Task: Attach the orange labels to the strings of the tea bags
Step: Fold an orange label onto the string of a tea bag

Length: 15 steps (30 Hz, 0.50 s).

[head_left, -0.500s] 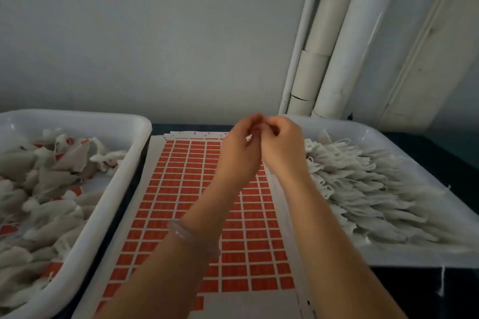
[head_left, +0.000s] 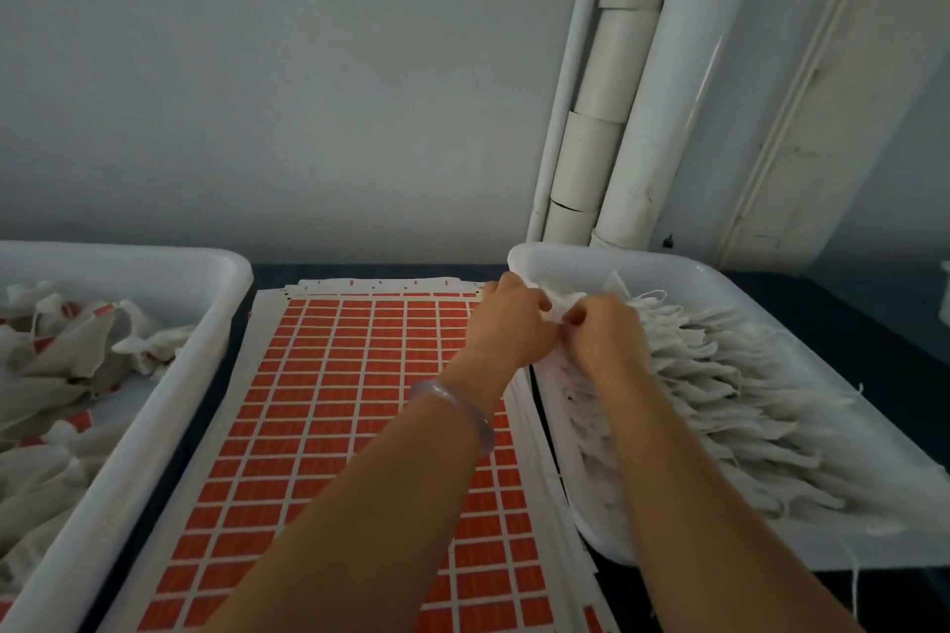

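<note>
- Grey wall (head_left: 257,67) fills the back, and fat white pipes (head_left: 663,144) run up it on the right.
- Below the wall is a dark table (head_left: 370,271) with three things side by side on it.
- On the left sits a white tray (head_left: 154,258). It holds a heap of crumpled tea bags (head_left: 67,365) with bits of orange showing on them.
- In the middle lies a big sheet of orange labels (head_left: 334,401). It is flat and covered in rows of little orange boxes. The edges of more sheets peek out from under it at the far end and along the right side.
- On the right is a second white tray (head_left: 642,267). It holds a pile of plain white tea bags (head_left: 745,416), lying in rows, with thin strings (head_left: 655,296) sticking out here and there.
- Both hands meet at the far left corner of this second tray, over the far end of the pile. They are very close together.
- The left hand (head_left: 506,324) reaches across the label sheet, with a clear bracelet (head_left: 462,406) on its wrist. Its fingers are curled and grip one tea bag (head_left: 565,302) at the far end of the pile.
- The right hand (head_left: 606,339) also has its fingers curled. Its thumb and finger pinch the same tea bag. I cannot tell if they have the string or the bag itself.
</note>
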### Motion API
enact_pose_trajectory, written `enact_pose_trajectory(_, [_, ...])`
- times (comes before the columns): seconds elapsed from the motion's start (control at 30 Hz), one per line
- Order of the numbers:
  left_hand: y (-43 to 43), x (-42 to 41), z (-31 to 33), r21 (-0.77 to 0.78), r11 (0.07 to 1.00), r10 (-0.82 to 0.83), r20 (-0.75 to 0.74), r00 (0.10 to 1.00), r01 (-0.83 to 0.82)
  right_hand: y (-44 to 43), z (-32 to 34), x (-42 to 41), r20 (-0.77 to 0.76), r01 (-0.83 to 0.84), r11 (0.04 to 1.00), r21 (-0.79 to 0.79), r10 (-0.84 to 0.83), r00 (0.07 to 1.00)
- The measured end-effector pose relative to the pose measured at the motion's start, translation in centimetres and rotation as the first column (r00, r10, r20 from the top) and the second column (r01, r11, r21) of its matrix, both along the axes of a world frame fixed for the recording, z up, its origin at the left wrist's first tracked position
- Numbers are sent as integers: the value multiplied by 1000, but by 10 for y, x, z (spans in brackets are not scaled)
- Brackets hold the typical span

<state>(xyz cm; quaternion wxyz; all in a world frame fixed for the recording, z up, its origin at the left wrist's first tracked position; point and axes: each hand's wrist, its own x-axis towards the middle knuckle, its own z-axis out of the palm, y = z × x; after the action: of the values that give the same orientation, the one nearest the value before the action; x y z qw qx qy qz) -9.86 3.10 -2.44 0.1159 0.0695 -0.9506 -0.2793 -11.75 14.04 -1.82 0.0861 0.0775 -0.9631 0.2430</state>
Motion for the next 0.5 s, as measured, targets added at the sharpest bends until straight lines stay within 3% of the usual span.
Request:
enact_pose_trajectory(0.07, [1, -2, -4, 10, 1000, 5, -32, 999, -5, 2, 5, 0, -76, 8, 998, -57, -12, 997])
enact_pose_trajectory(0.23, [1, 1, -2, 348, 937, 124, -267, 956, -24, 5, 13, 3, -256, -88, 960, -266, 18, 967])
enact_pose_trajectory(0.33, [2, 6, 9, 480, 875, 114, -330, 937, 63, 3, 24, 9, -345, -169, 911, -377, 32, 938])
enact_pose_trajectory(0.43, [-1, 19, 34, 599, 783, 116, -407, 906, 169, -5, 48, 23, -454, -259, 835, -485, 13, 891])
enact_pose_trajectory(0.5, [-12, 34, 52, 645, 722, 143, -491, 859, 249, -13, 69, 32, -463, -337, 733, -591, 33, 885])
